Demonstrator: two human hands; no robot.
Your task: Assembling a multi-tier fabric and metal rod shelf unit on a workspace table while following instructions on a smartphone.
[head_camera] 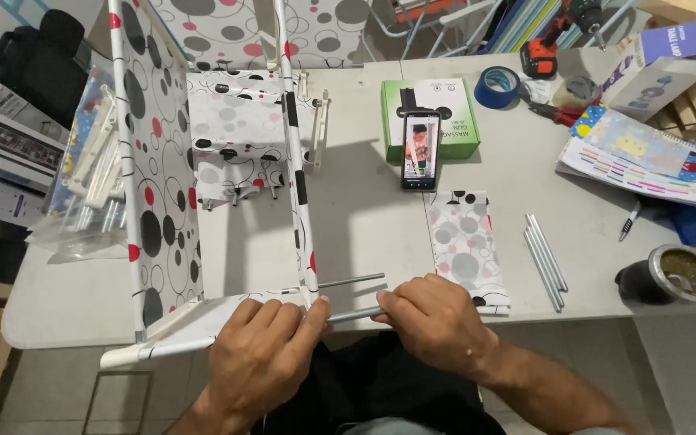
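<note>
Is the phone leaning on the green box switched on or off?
On: the phone has a lit, colourful screen.

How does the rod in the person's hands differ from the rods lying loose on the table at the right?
The held rod is single, gripped by the right hand and meeting the frame where the left hand pinches; the loose rods are a bundle, untouched. The held rod runs roughly crosswise; the loose rods point away from the person. Both are thin, grey and metallic.

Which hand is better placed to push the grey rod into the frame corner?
Right hand, probably: it grips the grey rod by its free end. Left hand is at the frame corner, steadying it.
</note>
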